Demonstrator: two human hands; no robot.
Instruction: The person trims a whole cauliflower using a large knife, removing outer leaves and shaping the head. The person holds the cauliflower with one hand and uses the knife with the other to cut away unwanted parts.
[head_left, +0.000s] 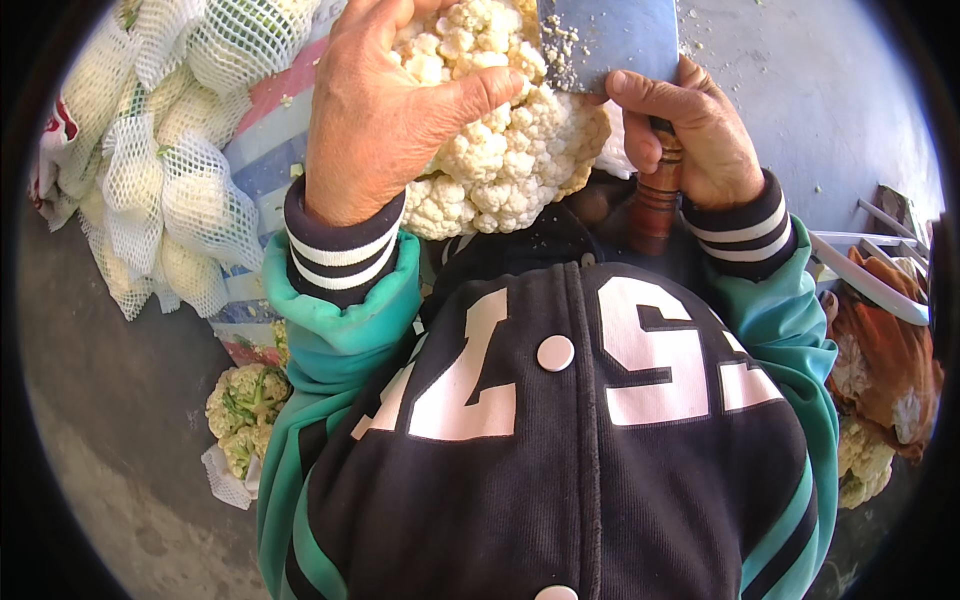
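My left hand (397, 105) grips a large cream cauliflower head (517, 146) close to my chest, its thumb lying across the florets. In my right hand (694, 127) is a cleaver, its red-brown banded handle (656, 202) running back toward me. Small cauliflower crumbs stick to the broad steel blade (615, 41), which lies against the right side of the head. The blade's far end runs out of the picture at the top. Something white, perhaps a bag, shows partly behind the cauliflower's right edge.
Several cauliflowers in white foam nets (202, 180) are piled at the left on a striped sheet (262, 157). Loose cauliflower pieces (247, 409) sit low at the left. On the right are an orange-brown cloth (877, 345), white bars (870, 277) and another cauliflower (862, 457). Crumbs dot the grey surface (810, 82).
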